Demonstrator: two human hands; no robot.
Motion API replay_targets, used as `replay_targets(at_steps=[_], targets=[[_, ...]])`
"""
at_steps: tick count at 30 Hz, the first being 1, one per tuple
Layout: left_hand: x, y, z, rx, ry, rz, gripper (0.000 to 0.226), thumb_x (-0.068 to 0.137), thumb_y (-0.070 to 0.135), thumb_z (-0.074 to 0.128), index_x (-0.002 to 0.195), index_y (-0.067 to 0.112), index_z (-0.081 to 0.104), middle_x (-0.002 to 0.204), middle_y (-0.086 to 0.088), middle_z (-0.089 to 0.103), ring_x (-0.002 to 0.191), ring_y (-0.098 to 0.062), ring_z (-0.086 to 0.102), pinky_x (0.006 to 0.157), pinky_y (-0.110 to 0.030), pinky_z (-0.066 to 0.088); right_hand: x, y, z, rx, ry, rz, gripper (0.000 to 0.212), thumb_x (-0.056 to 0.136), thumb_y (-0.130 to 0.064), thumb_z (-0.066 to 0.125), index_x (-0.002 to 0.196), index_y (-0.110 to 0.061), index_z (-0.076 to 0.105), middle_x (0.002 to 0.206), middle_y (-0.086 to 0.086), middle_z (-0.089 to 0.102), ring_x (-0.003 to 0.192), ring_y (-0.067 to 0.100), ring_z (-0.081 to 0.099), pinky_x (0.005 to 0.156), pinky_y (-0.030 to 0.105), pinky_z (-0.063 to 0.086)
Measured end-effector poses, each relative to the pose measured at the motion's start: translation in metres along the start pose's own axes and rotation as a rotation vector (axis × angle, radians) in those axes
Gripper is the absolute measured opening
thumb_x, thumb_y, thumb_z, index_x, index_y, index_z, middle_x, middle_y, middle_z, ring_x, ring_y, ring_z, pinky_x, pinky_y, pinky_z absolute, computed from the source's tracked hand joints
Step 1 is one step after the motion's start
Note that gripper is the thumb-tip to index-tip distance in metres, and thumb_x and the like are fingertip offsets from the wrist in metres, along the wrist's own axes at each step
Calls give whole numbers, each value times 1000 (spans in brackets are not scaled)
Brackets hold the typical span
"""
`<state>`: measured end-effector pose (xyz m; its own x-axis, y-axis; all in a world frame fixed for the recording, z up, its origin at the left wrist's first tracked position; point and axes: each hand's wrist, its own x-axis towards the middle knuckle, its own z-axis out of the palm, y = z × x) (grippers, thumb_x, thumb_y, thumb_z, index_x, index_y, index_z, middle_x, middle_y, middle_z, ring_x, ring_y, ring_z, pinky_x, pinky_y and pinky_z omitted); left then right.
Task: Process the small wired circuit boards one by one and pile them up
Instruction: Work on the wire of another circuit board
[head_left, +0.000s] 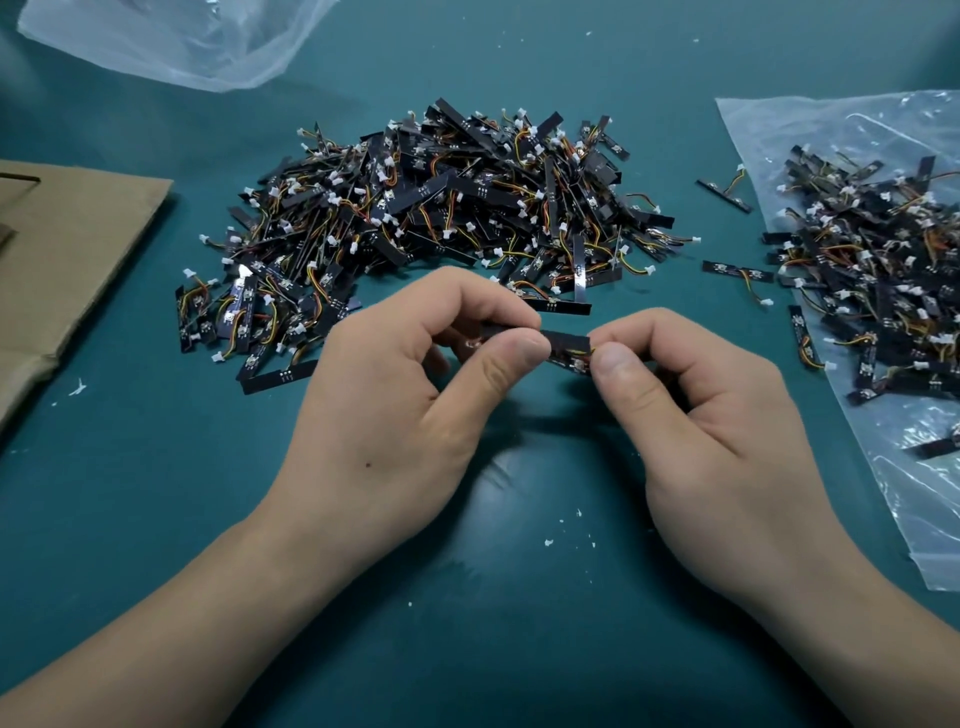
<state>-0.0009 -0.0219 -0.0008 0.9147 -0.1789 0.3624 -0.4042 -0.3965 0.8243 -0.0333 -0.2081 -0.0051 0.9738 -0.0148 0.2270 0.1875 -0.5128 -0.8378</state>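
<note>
A small black circuit board (569, 347) with short coloured wires is held level just above the green table, in front of me. My left hand (405, 395) pinches its left end between thumb and forefinger. My right hand (691, 415) pinches its right end the same way. Behind the hands lies a big heap of the same black boards (431, 208), with orange and yellow wires and white plugs. A second heap of boards (872, 270) lies at the right on a clear plastic bag (935, 519).
A flattened brown cardboard sheet (67, 260) lies at the left edge. A crumpled clear plastic bag (171, 36) sits at the back left. A few loose boards (737, 271) lie between the two heaps. White crumbs dot the green table (156, 493).
</note>
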Motion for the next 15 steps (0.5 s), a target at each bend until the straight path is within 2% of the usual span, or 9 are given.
replay_targets(at_steps=[2, 4, 7, 9, 12, 15], targets=[[1, -1, -1, -5, 21, -2, 8, 96, 36, 67, 89, 33, 68, 83, 19, 67, 76, -1, 60, 70, -9, 42, 0, -1, 0, -20, -7, -2, 20, 103, -31, 53, 89, -26, 67, 82, -22, 64, 84, 2, 62, 71, 7, 39], [2, -1, -1, -18, 43, -3, 11, 98, 35, 65, 90, 29, 69, 87, 14, 69, 83, -7, 64, 72, -14, 44, 0, -1, 0, -27, -7, 0, 22, 104, -32, 51, 91, -29, 69, 94, -19, 70, 99, 5, 65, 80, 10, 42], [3, -2, -3, -90, 51, -8, 11, 98, 27, 66, 89, 24, 71, 91, 6, 70, 88, -16, 66, 72, -19, 45, 0, -1, 1, -17, -11, 26, 21, 102, -34, 52, 100, -36, 74, 102, -27, 72, 107, 2, 66, 84, 9, 43], [3, -2, -3, -159, 46, -36, 11, 97, 24, 67, 87, 24, 71, 86, 7, 69, 78, -8, 63, 69, -18, 44, 0, -1, 0, 1, -15, 58, 24, 101, -38, 52, 109, -37, 75, 105, -26, 73, 110, 2, 66, 87, 11, 44], [4, -4, -4, -149, 112, -85, 14, 97, 27, 70, 83, 31, 72, 64, 7, 57, 58, -1, 44, 56, -11, 35, -1, -1, -1, 30, -28, 67, 26, 101, -42, 50, 113, -36, 73, 106, -20, 74, 109, 5, 66, 89, 17, 47], [6, -6, -4, -130, 199, -121, 15, 97, 31, 71, 82, 34, 73, 59, 11, 53, 51, 0, 40, 51, -11, 33, -1, 0, -1, 6, -41, 76, 21, 97, -42, 56, 110, -37, 72, 103, -18, 74, 101, 6, 67, 80, 12, 45]])
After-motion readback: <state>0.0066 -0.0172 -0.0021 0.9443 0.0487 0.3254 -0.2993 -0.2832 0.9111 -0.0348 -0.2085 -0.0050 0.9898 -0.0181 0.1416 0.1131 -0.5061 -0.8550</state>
